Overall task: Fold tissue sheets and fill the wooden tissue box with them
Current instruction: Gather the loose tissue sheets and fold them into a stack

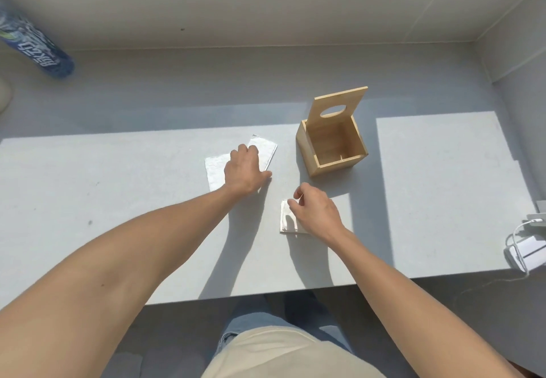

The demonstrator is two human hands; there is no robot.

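A wooden tissue box (336, 165) stands on the grey table (118, 200), its lid with the oval slot tilted up at the back and its inside bare. Left of it lies a white tissue sheet (217, 172), partly folded. My left hand (245, 171) rests flat on that sheet, fingers spread. Nearer to me lies a small folded tissue (288, 221). My right hand (317, 212) hovers over its right half, thumb and forefinger curled at its top edge; whether they pinch it is unclear.
A blue plastic bottle (38, 49) lies at the far left. A white charger with its cable (524, 252) sits at the table's right edge. A wall runs along the back and the right side. The table's front edge is near my legs.
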